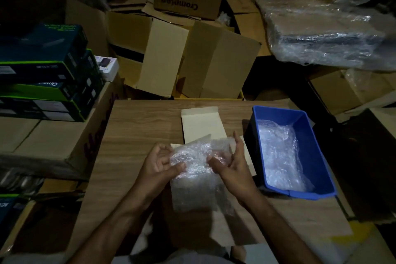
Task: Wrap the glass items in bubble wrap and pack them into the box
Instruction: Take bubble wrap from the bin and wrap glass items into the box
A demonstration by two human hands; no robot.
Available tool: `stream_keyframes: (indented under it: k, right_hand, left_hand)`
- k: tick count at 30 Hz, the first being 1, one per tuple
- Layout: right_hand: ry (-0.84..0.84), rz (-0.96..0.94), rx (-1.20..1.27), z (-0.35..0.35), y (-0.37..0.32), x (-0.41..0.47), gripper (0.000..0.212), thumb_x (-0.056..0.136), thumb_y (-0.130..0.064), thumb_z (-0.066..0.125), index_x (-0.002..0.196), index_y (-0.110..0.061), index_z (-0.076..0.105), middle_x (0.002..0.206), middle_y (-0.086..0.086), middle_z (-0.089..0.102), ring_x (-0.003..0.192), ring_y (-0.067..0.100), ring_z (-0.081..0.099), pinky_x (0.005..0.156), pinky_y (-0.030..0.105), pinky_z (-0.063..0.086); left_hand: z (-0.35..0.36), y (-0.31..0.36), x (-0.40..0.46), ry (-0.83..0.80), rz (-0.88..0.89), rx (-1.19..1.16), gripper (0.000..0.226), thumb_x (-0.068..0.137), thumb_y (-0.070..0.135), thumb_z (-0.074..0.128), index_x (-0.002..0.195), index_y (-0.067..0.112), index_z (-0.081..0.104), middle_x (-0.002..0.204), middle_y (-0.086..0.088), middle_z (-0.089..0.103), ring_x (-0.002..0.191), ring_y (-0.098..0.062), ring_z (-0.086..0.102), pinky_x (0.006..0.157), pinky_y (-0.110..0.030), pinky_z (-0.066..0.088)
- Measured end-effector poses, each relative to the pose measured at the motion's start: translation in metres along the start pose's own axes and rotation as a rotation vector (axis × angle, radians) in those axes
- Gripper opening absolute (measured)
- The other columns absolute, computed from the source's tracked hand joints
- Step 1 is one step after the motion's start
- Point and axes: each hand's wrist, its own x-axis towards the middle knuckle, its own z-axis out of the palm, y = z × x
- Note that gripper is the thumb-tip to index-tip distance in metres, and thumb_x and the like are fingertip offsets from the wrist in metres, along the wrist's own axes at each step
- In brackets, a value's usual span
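— Wrapping under dim light: a bundle of bubble wrap (194,163) is held between both hands just above the wooden surface (139,126), directly in front of the person. Where is the box lying?

— An opened flat carton (200,123) is seen just behind the bundle, on the far side from the person, its flap laid back. The bundle's long axis is judged to run toward and away from the body, with a loose tail of wrap hanging toward the near edge.

— And the grip?

— The left hand (159,166) is curled on the bundle's left side, thumb pressed into the wrap. The right hand (230,164) is pinching the right side between thumb and curled fingers, one finger raised. Neither hand is slack. Both are equally near; the carton lies straight ahead of them.

— Is the glass visible?

— It cannot be made out through the wrap. More bubble wrap is seen lying in a blue bin (308,133) at the right, well apart from the hands.

— The stage reached?

— Wrapping is judged unfinished, since the tail is not yet folded in. A forward move into the carton would be called for afterward.
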Motion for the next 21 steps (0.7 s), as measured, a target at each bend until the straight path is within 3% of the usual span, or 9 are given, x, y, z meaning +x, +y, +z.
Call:
stream_keyframes:
  k: [3, 5, 6, 7, 8, 10, 14, 18, 21]
  right_hand:
    - [0.048, -0.101, -0.007, -0.001, 0.003, -0.015, 0.102, 0.080, -0.011, 0.084, 0.144, -0.059, 0.020, 0.125, -0.009, 0.066, 0.114, 0.008, 0.067, 0.085, 0.037, 0.061]
    - [0.019, -0.118, -0.070, -0.004, 0.007, -0.025, 0.109, 0.075, -0.012, 0.088, 0.149, -0.056, 0.021, 0.134, 0.000, 0.060, 0.117, 0.018, 0.066, 0.088, 0.041, 0.061]
    - [-0.009, -0.112, -0.147, -0.006, 0.007, -0.028, 0.107, 0.074, -0.015, 0.089, 0.148, -0.056, 0.024, 0.136, -0.001, 0.057, 0.119, 0.017, 0.064, 0.090, 0.040, 0.060]
    - [-0.050, -0.103, -0.222, -0.009, 0.006, -0.027, 0.102, 0.074, -0.017, 0.089, 0.147, -0.057, 0.029, 0.138, -0.005, 0.054, 0.121, 0.013, 0.061, 0.091, 0.037, 0.060]
    - [-0.095, -0.097, -0.285, -0.012, 0.006, -0.025, 0.095, 0.076, -0.019, 0.087, 0.145, -0.056, 0.035, 0.138, -0.009, 0.051, 0.121, 0.007, 0.058, 0.092, 0.033, 0.059]
    - [-0.171, -0.102, -0.404, -0.015, 0.004, -0.017, 0.069, 0.080, -0.025, 0.084, 0.137, -0.049, 0.053, 0.132, -0.013, 0.052, 0.116, -0.002, 0.056, 0.094, 0.027, 0.058]
    - [-0.152, -0.142, -0.707, -0.019, 0.003, 0.000, 0.022, 0.081, -0.039, 0.081, 0.100, -0.030, 0.075, 0.111, -0.011, 0.060, 0.104, 0.002, 0.057, 0.087, 0.027, 0.053]
    - [-0.147, -0.133, -0.550, -0.029, -0.008, 0.002, 0.021, 0.076, -0.043, 0.084, 0.087, -0.029, 0.073, 0.134, -0.012, 0.044, 0.129, 0.001, 0.042, 0.103, 0.024, 0.045]
    - [-0.209, -0.054, -0.220, -0.029, -0.017, -0.001, 0.016, 0.089, -0.024, 0.076, 0.095, -0.011, 0.069, 0.123, 0.001, 0.064, 0.113, 0.014, 0.064, 0.084, 0.034, 0.060]
  left_hand:
    - [0.003, -0.001, -0.001, -0.017, 0.088, 0.047, 0.047, 0.086, -0.010, 0.067, 0.128, 0.011, 0.060, 0.124, -0.006, 0.072, 0.111, -0.024, 0.071, 0.087, -0.036, 0.059]
    - [0.004, 0.001, -0.001, -0.042, 0.073, 0.139, 0.043, 0.085, -0.004, 0.073, 0.124, 0.012, 0.068, 0.110, 0.009, 0.074, 0.117, -0.022, 0.065, 0.102, -0.036, 0.050]
    - [0.004, 0.003, -0.002, -0.070, 0.048, 0.193, 0.047, 0.080, -0.004, 0.077, 0.123, 0.012, 0.069, 0.092, 0.020, 0.069, 0.115, -0.017, 0.062, 0.102, -0.030, 0.045]
    - [0.002, 0.005, -0.002, -0.103, 0.012, 0.240, 0.055, 0.074, -0.008, 0.081, 0.124, 0.011, 0.067, 0.095, 0.023, 0.037, 0.111, -0.010, 0.061, 0.082, -0.017, 0.035]
    - [0.000, 0.008, 0.000, -0.136, -0.037, 0.272, 0.066, 0.069, -0.013, 0.083, 0.128, 0.010, 0.065, 0.102, 0.000, 0.077, 0.106, -0.008, 0.066, 0.078, -0.024, 0.056]
    - [-0.002, 0.013, 0.001, -0.183, -0.073, 0.454, 0.074, 0.067, -0.009, 0.087, 0.133, 0.014, 0.062, 0.107, 0.009, 0.076, 0.101, -0.008, 0.073, 0.085, -0.025, 0.059]
    - [-0.003, 0.025, 0.005, -0.138, 0.161, 1.082, 0.015, 0.086, 0.031, 0.076, 0.100, 0.035, 0.075, 0.106, 0.020, 0.057, 0.096, 0.009, 0.053, 0.080, -0.020, 0.048]
    - [-0.009, 0.034, 0.013, -0.261, 0.171, 0.874, 0.020, 0.093, 0.038, 0.064, 0.105, 0.026, 0.074, 0.131, 0.014, 0.055, 0.125, -0.004, 0.049, 0.096, -0.025, 0.046]
    - [0.002, 0.035, 0.012, -0.343, -0.023, 0.461, 0.021, 0.098, 0.016, 0.057, 0.114, 0.007, 0.068, 0.107, 0.002, 0.076, 0.099, -0.012, 0.071, 0.079, -0.018, 0.056]
